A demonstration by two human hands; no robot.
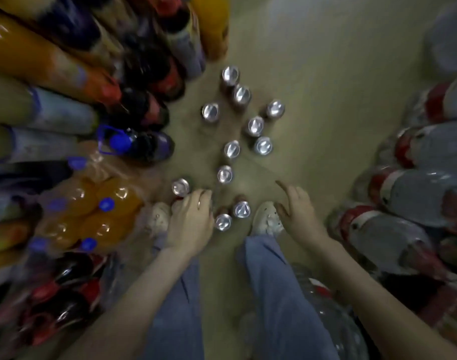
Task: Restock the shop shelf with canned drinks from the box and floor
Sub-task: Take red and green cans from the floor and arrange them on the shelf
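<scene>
I read this step as gathering canned drinks off the floor point(326, 100). To do it well I'd close round a can's body low on its side, lift straight up so its neighbours stay standing, and clear the nearest ones first. The left grip point(193, 219) is at lower centre-left of the frame, fingers curled against the red side of a silver-topped can point(180, 187) just above the left shoe point(158, 216). Blur stops me telling whether it has closed round that can or only touches it. The right grip point(299, 211) is released, fingers spread and index finger out, holding nothing, just right of the right shoe point(266, 219). Its closest targets are the pair of cans point(241, 209) between the shoes, near it on its left. The other upright cans point(256, 125) string out toward the upper centre, well apart from both grips. Orange drink bottles point(92, 211) crowd the left edge and water bottles point(417, 196) the right, so I'd keep my reach narrow. Neither shelf nor box is in view.
</scene>
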